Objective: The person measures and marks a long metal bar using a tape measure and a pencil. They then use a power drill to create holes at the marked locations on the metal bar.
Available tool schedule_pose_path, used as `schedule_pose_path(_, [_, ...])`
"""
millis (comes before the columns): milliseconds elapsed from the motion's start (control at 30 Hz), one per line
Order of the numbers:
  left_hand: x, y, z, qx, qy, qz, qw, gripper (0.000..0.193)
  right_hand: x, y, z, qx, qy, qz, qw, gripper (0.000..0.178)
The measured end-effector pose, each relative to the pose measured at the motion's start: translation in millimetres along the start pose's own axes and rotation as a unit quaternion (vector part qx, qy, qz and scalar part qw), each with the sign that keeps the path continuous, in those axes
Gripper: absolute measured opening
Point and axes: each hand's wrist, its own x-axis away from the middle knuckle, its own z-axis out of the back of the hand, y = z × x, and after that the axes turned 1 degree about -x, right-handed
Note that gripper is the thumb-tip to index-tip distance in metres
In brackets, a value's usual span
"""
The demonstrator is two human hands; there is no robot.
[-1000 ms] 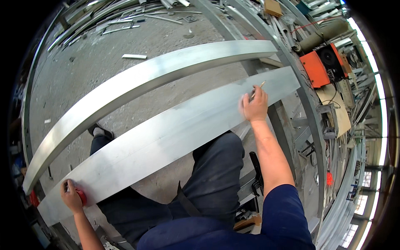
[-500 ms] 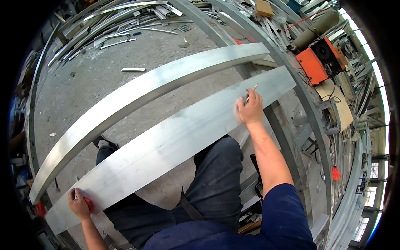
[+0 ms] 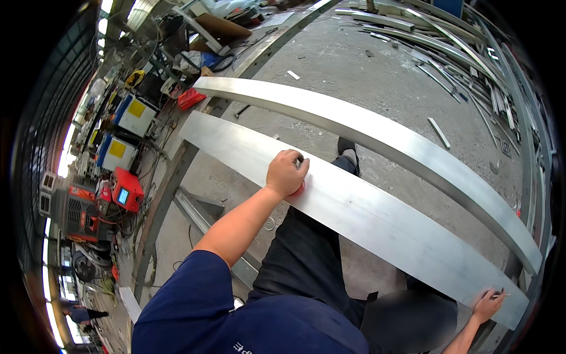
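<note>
Head view: the flat bar (image 3: 377,218) lies slantwise in front of the person, its left end over a steel frame (image 3: 158,218), its body across the legs (image 3: 306,253). The left hand (image 3: 287,173) is curled on top of it, closed around a red tool (image 3: 299,189), most of which the palm hides. The right hand (image 3: 488,305) is at the bar's far right end, fingertips pinched on a slim pencil (image 3: 501,292), as far as so small a view allows. Just beyond, a curved beam (image 3: 371,124) runs alongside, apart from the bar, with a red case (image 3: 190,99) by its left end. Metal strips (image 3: 466,71) are heaped on the floor (image 3: 389,82) at upper right; a red machine (image 3: 127,189) stands at left.
</note>
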Motion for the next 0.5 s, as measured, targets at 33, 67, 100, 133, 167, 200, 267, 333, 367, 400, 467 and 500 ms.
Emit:
schedule_pose_path(33, [4.8, 3.2, -5.5, 0.009, 0.01, 0.005, 1.0, 0.019, -5.1, 6.3, -7.5, -0.003, -0.003, 0.0, 1.0, 0.05])
schedule_pose_path(67, [8.4, 6.9, -11.4, 0.024, 0.035, 0.0, 0.999, 0.019, -10.5, 12.0, -15.5, -0.003, -0.003, 0.004, 1.0, 0.05])
schedule_pose_path(100, [11.3, 7.0, -13.5, 0.04, 0.055, -0.005, 0.998, 0.019, -11.6, 16.7, -17.3, 0.002, -0.007, 0.005, 1.0, 0.05])
schedule_pose_path(133, [13.8, 5.4, -13.5, 0.056, 0.074, -0.011, 0.996, 0.019, -12.5, 20.8, -19.1, 0.007, -0.009, 0.007, 1.0, 0.05])
schedule_pose_path(167, [16.2, 2.2, -11.9, 0.052, 0.076, -0.018, 0.996, 0.024, -12.8, 23.4, -22.2, 0.012, -0.009, 0.013, 1.0, 0.05])
schedule_pose_path(200, [18.1, 3.4, -8.9, 0.033, 0.07, -0.032, 0.997, 0.028, -13.0, 23.9, -24.7, 0.019, -0.009, 0.02, 1.0, 0.05])
schedule_pose_path(267, [19.4, 22.7, -0.9, 0.004, 0.062, -0.063, 0.996, 0.035, -17.8, 37.7, -19.9, 0.037, -0.016, 0.002, 0.999, 0.05])
schedule_pose_path(333, [33.3, 26.1, 6.7, -0.033, -0.05, -0.041, 0.997, 0.066, -21.0, 28.4, -26.2, 0.036, -0.057, -0.031, 0.997, 0.051])
schedule_pose_path(367, [43.5, 25.6, 3.7, -0.077, -0.042, -0.072, 0.994, 0.067, -24.0, 22.4, -23.8, 0.039, -0.081, -0.059, 0.994, 0.052])
schedule_pose_path(400, [48.7, 24.5, 3.9, -0.127, -0.037, -0.103, 0.986, 0.068, -21.8, 14.9, -22.2, 0.04, -0.111, -0.089, 0.989, 0.053])
schedule_pose_path(467, [64.9, -1.7, -1.5, -0.103, -0.016, -0.094, 0.99, 0.062, -24.4, -4.9, -29.8, 0.05, -0.086, -0.055, 0.993, 0.055])
schedule_pose_path(500, [65.8, 0.3, -3.1, -0.061, -0.014, -0.085, 0.994, 0.054, -22.2, 4.1, -29.8, 0.061, -0.019, -0.014, 0.998, 0.056])
